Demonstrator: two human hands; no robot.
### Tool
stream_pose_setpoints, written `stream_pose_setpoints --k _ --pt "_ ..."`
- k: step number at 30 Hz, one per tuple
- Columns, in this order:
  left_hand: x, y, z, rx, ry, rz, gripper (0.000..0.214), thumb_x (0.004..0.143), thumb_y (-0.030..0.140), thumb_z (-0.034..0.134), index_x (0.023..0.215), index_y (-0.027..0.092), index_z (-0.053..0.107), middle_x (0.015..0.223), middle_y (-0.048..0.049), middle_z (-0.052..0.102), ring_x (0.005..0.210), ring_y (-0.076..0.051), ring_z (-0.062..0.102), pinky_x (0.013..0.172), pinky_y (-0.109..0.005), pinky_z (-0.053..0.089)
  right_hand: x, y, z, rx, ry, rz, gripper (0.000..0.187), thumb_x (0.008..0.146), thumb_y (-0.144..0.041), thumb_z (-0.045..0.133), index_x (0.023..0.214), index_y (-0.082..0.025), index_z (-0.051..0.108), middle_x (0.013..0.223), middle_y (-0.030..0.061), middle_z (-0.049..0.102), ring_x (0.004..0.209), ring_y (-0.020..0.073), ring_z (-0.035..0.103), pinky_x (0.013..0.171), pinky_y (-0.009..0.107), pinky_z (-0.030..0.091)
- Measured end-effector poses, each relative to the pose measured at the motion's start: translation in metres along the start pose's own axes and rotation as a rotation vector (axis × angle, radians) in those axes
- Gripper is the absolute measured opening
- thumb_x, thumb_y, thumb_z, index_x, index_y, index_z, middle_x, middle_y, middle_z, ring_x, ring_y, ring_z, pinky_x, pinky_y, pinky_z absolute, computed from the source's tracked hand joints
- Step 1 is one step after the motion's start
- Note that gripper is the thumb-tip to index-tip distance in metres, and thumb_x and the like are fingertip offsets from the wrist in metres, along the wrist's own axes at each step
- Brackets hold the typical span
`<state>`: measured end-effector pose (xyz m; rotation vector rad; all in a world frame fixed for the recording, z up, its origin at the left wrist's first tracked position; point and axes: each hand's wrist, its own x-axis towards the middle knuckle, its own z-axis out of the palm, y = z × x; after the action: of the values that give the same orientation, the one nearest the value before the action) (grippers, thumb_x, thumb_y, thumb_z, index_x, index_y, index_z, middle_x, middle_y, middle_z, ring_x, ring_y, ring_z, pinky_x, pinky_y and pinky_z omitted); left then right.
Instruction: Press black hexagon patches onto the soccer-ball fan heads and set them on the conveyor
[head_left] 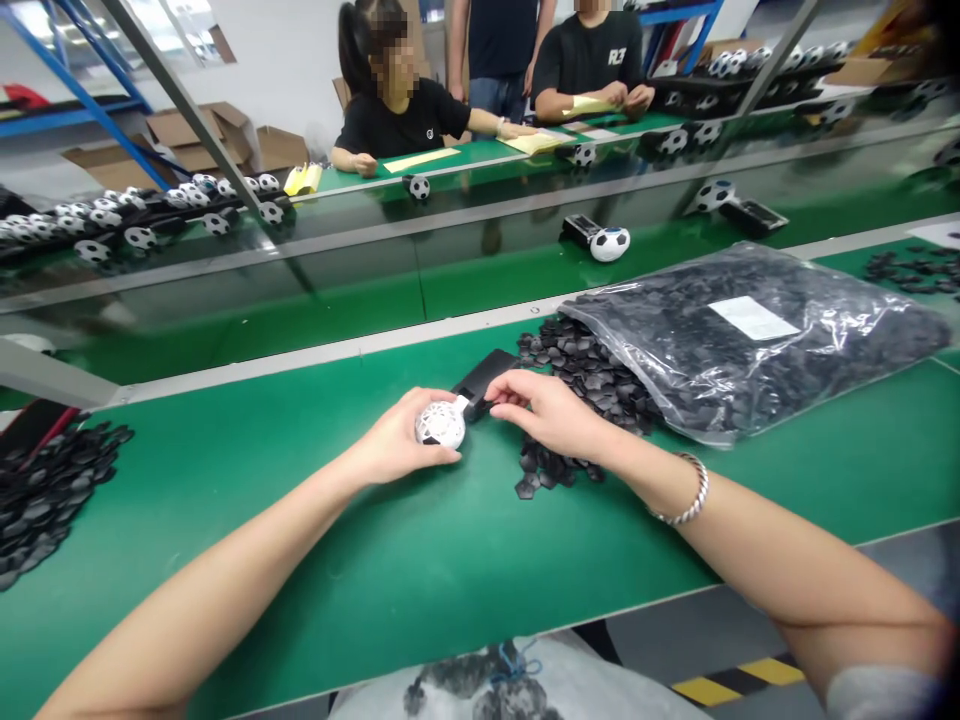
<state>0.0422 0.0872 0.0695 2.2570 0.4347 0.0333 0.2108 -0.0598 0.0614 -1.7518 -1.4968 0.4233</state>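
Note:
My left hand [394, 445] is wrapped round a small white ball-shaped shell [441, 427] with open cells, resting on the green table [420, 560]. A black flat handle [484, 379] sticks out from the ball toward the far right. My right hand [544, 408] pinches with thumb and fingers right beside the ball's upper right; what it pinches is too small to make out. Just under and behind that hand lies a pile of black hexagon pieces [581, 375].
A clear plastic bag [750, 335] full of black pieces lies right of the pile, spilling open. More black pieces [45, 485] lie at the left edge. A conveyor [450, 270] carries finished ball toys [609, 243]. People sit across the line.

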Motion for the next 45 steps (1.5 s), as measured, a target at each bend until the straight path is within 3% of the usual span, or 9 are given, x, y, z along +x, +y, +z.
stream_pose_setpoints --k 5,9,13,19,33,36,39,42,45 --pt "-0.001 -0.001 0.000 -0.021 -0.071 0.059 0.061 0.064 0.023 0.066 0.120 0.021 0.044 0.121 -0.0067 0.050 0.106 -0.025 0.050 0.091 -0.038 0.040 -0.005 -0.005 0.015 0.006 -0.047 -0.204 0.012 0.082 -0.016 0.053 0.085 -0.019 0.064 0.085 0.0036 0.063 0.080 0.0137 0.058 0.074 0.026 0.046" --pt "-0.002 0.001 0.001 -0.002 -0.087 0.089 0.060 0.065 0.020 0.063 0.121 0.020 0.042 0.122 -0.0072 0.048 0.107 -0.025 0.049 0.092 -0.037 0.039 -0.006 -0.005 0.021 -0.020 -0.107 -0.347 0.022 0.087 -0.017 0.044 0.090 -0.020 0.066 0.091 0.0050 0.061 0.082 0.0131 0.057 0.072 0.024 0.046" --pt "-0.001 0.003 0.006 -0.009 -0.080 0.118 0.058 0.064 0.019 0.062 0.119 0.020 0.043 0.119 -0.0069 0.049 0.106 -0.024 0.049 0.092 -0.037 0.039 -0.004 -0.009 0.025 -0.068 -0.112 -0.421 0.018 0.087 -0.019 0.045 0.089 -0.019 0.063 0.090 0.0055 0.063 0.084 0.0156 0.056 0.075 0.028 0.045" --pt "0.000 0.004 0.014 -0.026 0.012 0.117 0.049 0.067 0.031 0.066 0.112 0.020 0.049 0.110 -0.0054 0.053 0.102 -0.023 0.051 0.090 -0.037 0.040 -0.002 -0.010 0.029 -0.073 -0.044 -0.337 0.003 0.082 -0.019 0.055 0.085 -0.017 0.056 0.079 0.0039 0.062 0.075 0.0155 0.055 0.070 0.028 0.044" --pt "0.004 0.003 0.022 -0.005 0.150 0.137 0.038 0.064 0.019 0.061 0.101 0.019 0.053 0.099 -0.0035 0.054 0.096 -0.022 0.052 0.086 -0.035 0.041 0.003 -0.007 0.033 -0.079 0.056 -0.168 0.019 0.074 -0.029 0.065 0.085 -0.019 0.054 0.084 0.0032 0.059 0.080 0.0176 0.051 0.072 0.031 0.040" --pt "0.010 0.001 0.020 -0.197 0.134 0.030 0.042 0.058 0.017 0.066 0.099 0.018 0.055 0.093 -0.0019 0.057 0.088 -0.020 0.054 0.081 -0.033 0.044 0.007 -0.002 0.030 -0.116 0.065 -0.211 0.020 0.077 -0.034 0.062 0.085 -0.018 0.054 0.085 0.0043 0.060 0.080 0.0179 0.051 0.073 0.031 0.040" --pt "0.013 -0.001 0.012 -0.670 0.135 -0.183 0.044 0.056 0.017 0.069 0.098 0.016 0.055 0.085 -0.0006 0.059 0.073 -0.015 0.057 0.066 -0.026 0.048 0.010 0.009 0.017 -0.217 0.095 -0.277 0.034 0.074 -0.043 0.064 0.095 -0.018 0.054 0.098 0.0074 0.061 0.095 0.0222 0.051 0.083 0.036 0.038" --pt "0.011 -0.003 -0.001 -0.976 0.125 -0.298 0.030 0.069 0.030 0.058 0.094 0.013 0.055 0.079 -0.0050 0.062 0.064 -0.016 0.060 0.056 -0.027 0.050 0.011 0.023 0.004 -0.374 0.166 -0.298 0.049 0.070 -0.040 0.068 0.110 -0.019 0.050 0.113 0.0104 0.057 0.109 0.0280 0.046 0.092 0.044 0.031" --pt "0.005 -0.002 -0.013 -1.155 0.014 -0.354 0.034 0.079 0.040 0.044 0.092 0.010 0.056 0.068 -0.0088 0.063 0.053 -0.019 0.061 0.044 -0.027 0.048 0.011 0.032 0.000 -0.408 0.178 -0.282 0.045 0.075 -0.022 0.062 0.117 -0.018 0.045 0.114 0.0120 0.055 0.107 0.0262 0.048 0.091 0.043 0.036"
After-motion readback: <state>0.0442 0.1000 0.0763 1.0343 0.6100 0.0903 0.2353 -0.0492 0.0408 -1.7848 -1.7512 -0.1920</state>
